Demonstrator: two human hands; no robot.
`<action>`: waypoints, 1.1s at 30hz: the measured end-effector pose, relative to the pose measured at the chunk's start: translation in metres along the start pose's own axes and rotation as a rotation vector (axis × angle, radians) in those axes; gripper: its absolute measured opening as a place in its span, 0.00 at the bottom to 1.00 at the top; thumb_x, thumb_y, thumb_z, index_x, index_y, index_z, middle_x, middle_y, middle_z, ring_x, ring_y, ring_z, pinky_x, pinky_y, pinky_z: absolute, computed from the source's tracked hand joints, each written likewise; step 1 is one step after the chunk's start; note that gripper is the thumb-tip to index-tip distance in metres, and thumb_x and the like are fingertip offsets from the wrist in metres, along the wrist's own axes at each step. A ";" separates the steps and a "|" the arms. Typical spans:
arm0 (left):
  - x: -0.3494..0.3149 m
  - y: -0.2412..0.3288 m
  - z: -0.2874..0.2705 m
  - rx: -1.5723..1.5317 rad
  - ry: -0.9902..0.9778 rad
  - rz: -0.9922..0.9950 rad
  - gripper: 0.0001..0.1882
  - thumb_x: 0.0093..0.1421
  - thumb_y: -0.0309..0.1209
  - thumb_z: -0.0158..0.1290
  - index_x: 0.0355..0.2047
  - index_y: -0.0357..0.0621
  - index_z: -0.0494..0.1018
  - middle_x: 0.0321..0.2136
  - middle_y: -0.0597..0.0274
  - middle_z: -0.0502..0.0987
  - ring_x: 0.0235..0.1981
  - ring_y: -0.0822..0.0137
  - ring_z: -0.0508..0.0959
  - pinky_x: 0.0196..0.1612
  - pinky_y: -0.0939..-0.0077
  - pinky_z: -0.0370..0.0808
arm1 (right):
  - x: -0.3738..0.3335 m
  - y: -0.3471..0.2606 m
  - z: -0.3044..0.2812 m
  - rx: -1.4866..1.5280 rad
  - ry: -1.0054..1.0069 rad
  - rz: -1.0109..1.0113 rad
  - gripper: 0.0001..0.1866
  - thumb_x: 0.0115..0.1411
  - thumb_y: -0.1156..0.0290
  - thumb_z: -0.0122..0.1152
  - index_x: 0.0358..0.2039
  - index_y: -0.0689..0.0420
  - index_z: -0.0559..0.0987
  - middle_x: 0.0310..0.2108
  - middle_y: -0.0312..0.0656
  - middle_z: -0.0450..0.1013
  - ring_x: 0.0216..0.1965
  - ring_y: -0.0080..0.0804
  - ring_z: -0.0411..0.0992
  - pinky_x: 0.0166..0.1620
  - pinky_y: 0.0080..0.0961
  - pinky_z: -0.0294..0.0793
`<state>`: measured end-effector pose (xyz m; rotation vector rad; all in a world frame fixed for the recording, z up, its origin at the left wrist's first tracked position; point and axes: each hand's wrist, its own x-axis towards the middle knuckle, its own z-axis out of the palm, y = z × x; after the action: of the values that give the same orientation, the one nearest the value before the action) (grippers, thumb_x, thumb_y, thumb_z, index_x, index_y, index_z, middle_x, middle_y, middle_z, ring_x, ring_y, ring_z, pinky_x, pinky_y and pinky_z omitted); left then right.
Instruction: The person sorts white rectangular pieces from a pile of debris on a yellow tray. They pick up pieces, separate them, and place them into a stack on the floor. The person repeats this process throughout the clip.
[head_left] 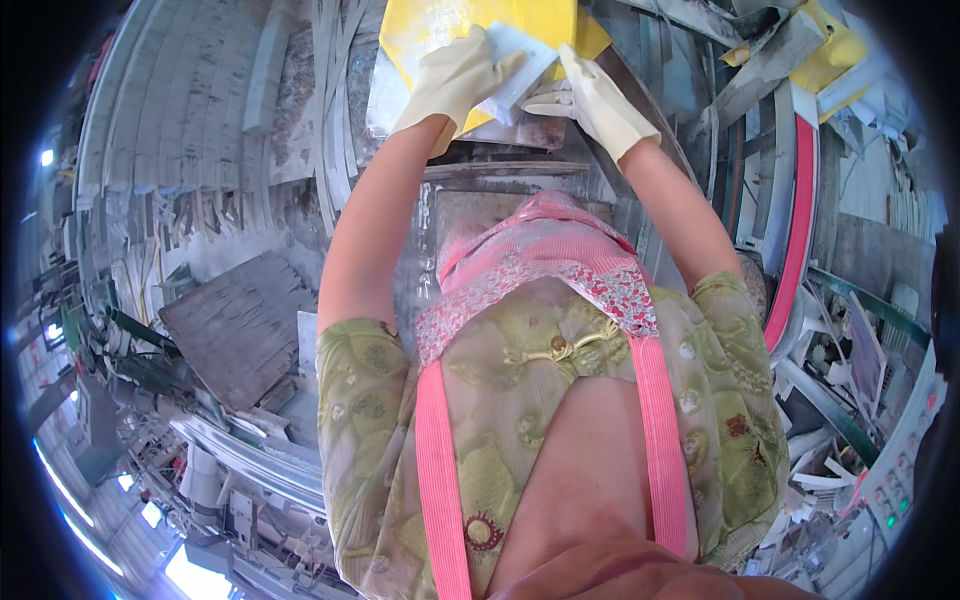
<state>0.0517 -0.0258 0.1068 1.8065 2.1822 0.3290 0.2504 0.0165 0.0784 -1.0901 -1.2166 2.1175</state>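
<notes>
At the top of the head view, a pale bluish-white block [522, 62] rests at a tilt on a bright yellow sheet [425, 22]. My left hand [455, 78], in a cream rubber glove, bends around the block's left side with the thumb over its face. Just right of the block is my right hand [598, 108], gloved alike. Its fingers are stretched and apart, and their tips meet the block's right and lower edges. The block's far underside is hidden.
Under the yellow sheet lies a whitish worn board [388, 98]. Long grey slats [160, 110] fill the left. A red strip [795, 235] runs along a rail on the right. More yellow sheeting [835, 50] and scraps lie at the upper right. A weathered panel [240, 325] leans lower left.
</notes>
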 end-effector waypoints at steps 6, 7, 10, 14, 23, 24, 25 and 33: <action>-0.013 0.014 -0.019 -0.102 -0.083 -0.109 0.50 0.49 0.65 0.62 0.54 0.27 0.70 0.45 0.34 0.79 0.48 0.45 0.81 0.48 0.60 0.77 | -0.001 0.015 -0.040 0.053 -0.020 -0.014 0.26 0.75 0.60 0.44 0.62 0.70 0.66 0.49 0.63 0.75 0.44 0.50 0.81 0.51 0.38 0.83; -0.014 0.019 -0.022 -0.038 -0.110 -0.129 0.53 0.46 0.65 0.64 0.55 0.26 0.70 0.46 0.34 0.79 0.48 0.45 0.81 0.49 0.60 0.77 | 0.004 0.016 -0.046 -0.057 0.032 -0.025 0.25 0.74 0.64 0.46 0.66 0.64 0.65 0.54 0.59 0.75 0.51 0.46 0.79 0.54 0.36 0.81; -0.016 0.035 -0.030 0.034 -0.173 -0.214 0.60 0.37 0.62 0.70 0.58 0.25 0.66 0.46 0.34 0.79 0.49 0.46 0.81 0.51 0.62 0.77 | 0.016 0.022 -0.056 -0.496 0.038 -0.380 0.25 0.72 0.68 0.49 0.67 0.59 0.67 0.56 0.53 0.75 0.56 0.41 0.76 0.56 0.32 0.77; -0.011 0.053 -0.033 0.161 -0.228 -0.312 0.59 0.34 0.59 0.72 0.57 0.26 0.66 0.45 0.36 0.80 0.48 0.48 0.82 0.50 0.61 0.78 | 0.026 0.033 -0.050 -1.245 0.063 -0.721 0.32 0.59 0.64 0.63 0.63 0.59 0.69 0.57 0.50 0.71 0.58 0.51 0.69 0.60 0.39 0.70; 0.002 0.088 -0.022 0.317 -0.204 -0.530 0.53 0.32 0.53 0.70 0.54 0.29 0.68 0.46 0.40 0.80 0.46 0.50 0.83 0.47 0.65 0.80 | 0.033 0.057 -0.050 -1.531 0.210 -0.875 0.38 0.59 0.53 0.62 0.64 0.66 0.68 0.65 0.50 0.65 0.69 0.48 0.57 0.71 0.42 0.54; 0.002 0.089 -0.022 0.336 -0.215 -0.547 0.51 0.34 0.52 0.69 0.54 0.29 0.69 0.46 0.41 0.80 0.46 0.50 0.83 0.47 0.66 0.79 | 0.033 0.058 -0.049 -1.513 0.195 -0.835 0.39 0.60 0.52 0.61 0.64 0.67 0.67 0.66 0.52 0.64 0.70 0.48 0.55 0.72 0.42 0.52; 0.003 0.090 -0.021 0.355 -0.226 -0.563 0.48 0.36 0.50 0.68 0.53 0.29 0.69 0.46 0.43 0.80 0.45 0.51 0.83 0.48 0.67 0.79 | 0.033 0.058 -0.047 -1.512 0.159 -0.772 0.40 0.60 0.51 0.60 0.64 0.68 0.67 0.66 0.53 0.63 0.71 0.48 0.54 0.72 0.41 0.51; 0.005 0.074 -0.015 0.388 -0.201 -0.480 0.54 0.33 0.56 0.68 0.54 0.27 0.68 0.46 0.39 0.79 0.47 0.48 0.82 0.49 0.63 0.79 | 0.021 0.036 -0.018 -1.083 0.120 -0.758 0.39 0.58 0.57 0.61 0.61 0.75 0.66 0.66 0.59 0.63 0.72 0.53 0.51 0.72 0.39 0.55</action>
<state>0.1129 -0.0070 0.1463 1.3280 2.5530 -0.3863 0.2531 0.0221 0.0337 -0.8481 -2.3134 0.7538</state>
